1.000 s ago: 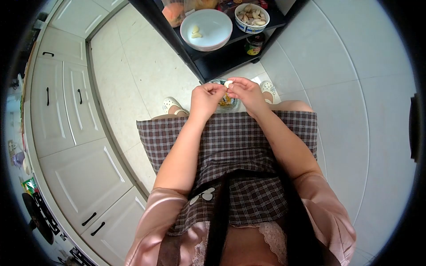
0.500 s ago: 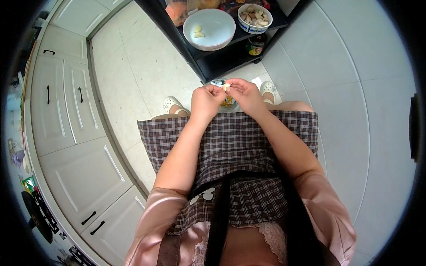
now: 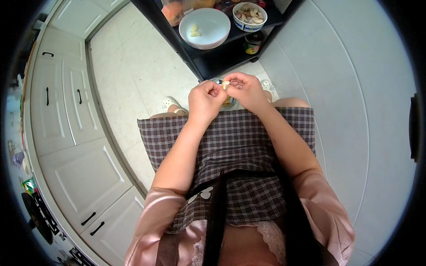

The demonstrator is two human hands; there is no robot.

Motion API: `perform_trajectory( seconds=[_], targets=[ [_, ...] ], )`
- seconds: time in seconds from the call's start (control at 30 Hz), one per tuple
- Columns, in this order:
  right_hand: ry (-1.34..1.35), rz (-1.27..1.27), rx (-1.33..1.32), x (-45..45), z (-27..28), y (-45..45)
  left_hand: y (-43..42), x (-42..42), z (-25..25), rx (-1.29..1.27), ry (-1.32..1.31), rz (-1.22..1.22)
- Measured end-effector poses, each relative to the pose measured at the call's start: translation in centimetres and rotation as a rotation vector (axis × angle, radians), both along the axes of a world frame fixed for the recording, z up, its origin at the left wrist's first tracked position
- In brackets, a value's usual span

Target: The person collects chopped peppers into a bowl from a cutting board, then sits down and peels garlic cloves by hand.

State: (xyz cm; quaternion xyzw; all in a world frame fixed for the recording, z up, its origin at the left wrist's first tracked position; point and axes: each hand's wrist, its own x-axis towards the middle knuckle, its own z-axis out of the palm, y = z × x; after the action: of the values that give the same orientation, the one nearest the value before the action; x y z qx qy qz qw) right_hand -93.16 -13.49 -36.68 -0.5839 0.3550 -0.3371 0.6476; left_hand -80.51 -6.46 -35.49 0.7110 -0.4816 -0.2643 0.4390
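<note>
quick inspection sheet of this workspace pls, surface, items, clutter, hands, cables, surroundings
surface: black shelf unit bears the bowls; the handwork is done in the air in front of it
job's things: pale clove at the fingertips; two pale pieces in the large bowl; many cloves in the small bowl
clutter: jar on the lower shelf; bagged food beside the large bowl; clear container below the hands, mostly hidden
hands: right hand pinches the clove; left hand is curled close by, contact unclear
cables: nothing seen
surroundings: pale cabinets to the left, tiled floor
</note>
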Motion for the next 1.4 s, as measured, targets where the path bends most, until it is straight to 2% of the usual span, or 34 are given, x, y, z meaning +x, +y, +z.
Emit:
perform_trajectory(
  seconds=[0.1, 0.17, 0.2, 0.27, 0.3, 0.43, 0.53, 0.63, 0.77, 0.9, 1.0, 1.07, 1.13, 1.17, 1.23, 1.3, 1.33, 1.4],
  targets=[
    [0.067, 0.066, -0.006, -0.5, 1.9, 0.1, 0.3, -0.2, 0.9, -0.121, -0.115, -0.033],
    [0.222, 0.119, -0.203, -1.0, 3.2, 0.7, 0.3, -0.1, 1.5, -0.212, -0.183, -0.043],
    [0.221, 0.117, -0.204, -1.1, 3.8, 1.1, 0.4, 0.4, 1.9, -0.231, -0.191, -0.007],
    [0.223, 0.212, -0.401, -1.3, 5.6, 2.0, 0.4, 1.3, 2.7, -0.254, -0.2, 0.024],
    [0.226, 0.181, -0.556, -1.2, 7.9, 2.5, 0.3, 1.7, 3.0, -0.247, -0.253, 0.049],
    [-0.13, 0.184, -0.83, -2.0, 16.1, 4.3, 0.8, 1.9, 2.8, -0.109, -0.252, 0.078],
    [-0.461, 0.341, -0.731, -2.9, 19.4, 5.6, 0.7, 1.7, 3.8, -0.039, -0.297, 0.021],
    [-0.677, 0.475, -0.58, -3.7, 20.7, 6.6, 0.1, 1.7, 5.0, 0.138, -0.518, -0.141],
    [-0.763, 0.518, -0.455, -4.1, 20.7, 6.2, -1.8, 1.9, 5.7, 0.297, -0.663, -0.275],
    [-0.77, 0.516, -0.361, -4.0, 20.3, 5.4, -3.6, 2.1, 3.9, 0.372, -0.651, -0.325],
    [-0.708, 0.459, -0.266, -3.6, 19.0, 4.1, -3.8, 2.1, 2.0, 0.354, -0.575, -0.323],
    [-0.58, 0.362, -0.182, -2.8, 16.7, 2.7, -3.4, 2.1, 1.9, 0.512, -0.25, -0.297],
    [-0.374, 0.215, -0.092, -1.5, 11.9, 0.4, -3.4, 2.6, 1.6, 0.508, -0.18, -0.338],
    [-0.291, 0.172, 0.072, -0.9, 9.9, -0.6, -3.4, 3.1, 1.4, 0.503, -0.115, -0.381],
    [-0.09, 0.078, 0.221, -0.5, 6.3, -2.1, -3.6, 3.9, 1.5, 0.502, -0.054, -0.419],
    [-0.107, 0.057, 0.17, 0.0, 3.8, -2.6, -3.8, 4.5, 1.5, 0.412, 0.156, -0.402],
    [-0.118, 0.033, 0.113, 0.2, 3.1, -2.8, -3.8, 4.6, 1.8, 0.411, 0.155, -0.403],
    [-0.042, 0.055, 0.085, 0.5, 2.8, -3.0, -3.8, 4.4, 3.0, 0.246, 0.466, -0.25]
  ],
)
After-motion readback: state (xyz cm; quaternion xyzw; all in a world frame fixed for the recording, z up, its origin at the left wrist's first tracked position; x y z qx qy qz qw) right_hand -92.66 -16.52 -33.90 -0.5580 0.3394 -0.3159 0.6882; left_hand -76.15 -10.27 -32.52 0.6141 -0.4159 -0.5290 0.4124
